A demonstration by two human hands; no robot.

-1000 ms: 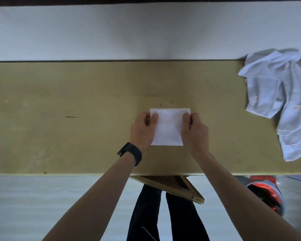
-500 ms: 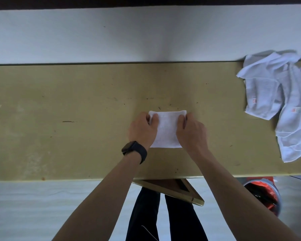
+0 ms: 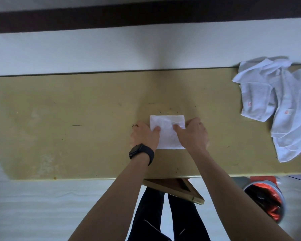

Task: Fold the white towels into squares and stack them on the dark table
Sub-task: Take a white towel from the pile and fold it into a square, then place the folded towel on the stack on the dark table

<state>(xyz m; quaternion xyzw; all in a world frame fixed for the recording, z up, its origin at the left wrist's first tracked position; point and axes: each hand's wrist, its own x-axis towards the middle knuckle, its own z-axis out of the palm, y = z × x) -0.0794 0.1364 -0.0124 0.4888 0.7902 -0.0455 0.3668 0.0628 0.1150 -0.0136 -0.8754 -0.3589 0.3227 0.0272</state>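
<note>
Evidently soft and light, the small folded white cloth towel (image 3: 166, 136) is pinched between left hand (image 3: 144, 135) and right hand (image 3: 192, 134), thumbs on top; lift it by those side edges.

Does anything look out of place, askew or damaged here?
Nothing spilled or damaged. The folded towel lies square, held by the left hand and right hand. Only the unfolded towels look untidy, heaped crumpled at the right end of the table.

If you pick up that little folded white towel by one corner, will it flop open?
Probably floppy: the folded white towel is soft cloth, like the crumpled white towels lying limp nearby. Its layers would likely fall open. It looks light, so a push should slide it.
</note>
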